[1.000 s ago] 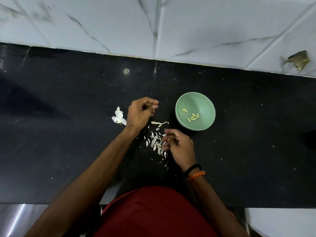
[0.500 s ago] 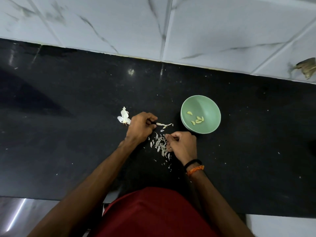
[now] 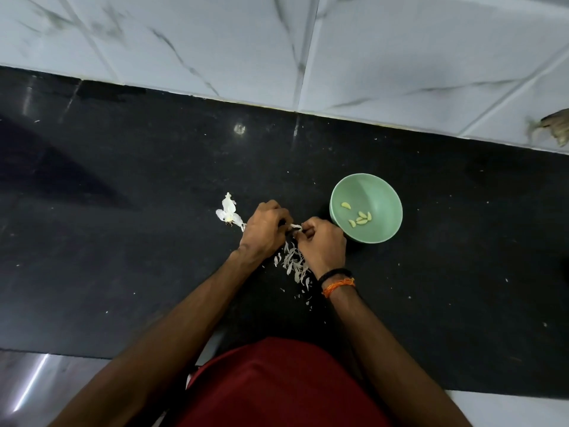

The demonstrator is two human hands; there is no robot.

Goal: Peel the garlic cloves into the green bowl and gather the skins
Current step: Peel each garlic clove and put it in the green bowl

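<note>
Bare forearms, a dark red garment [image 3: 277, 386], and black and orange wristbands [image 3: 338, 280] on the right wrist.

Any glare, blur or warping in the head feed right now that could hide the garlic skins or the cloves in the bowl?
Head view: small glare spot on the black counter, clear of the work; wide-angle bend in the wall tiles, which look smeared; skins and cloves in the green bowl read sharp; what the left hand and right hand pinch is mostly hidden.
</note>
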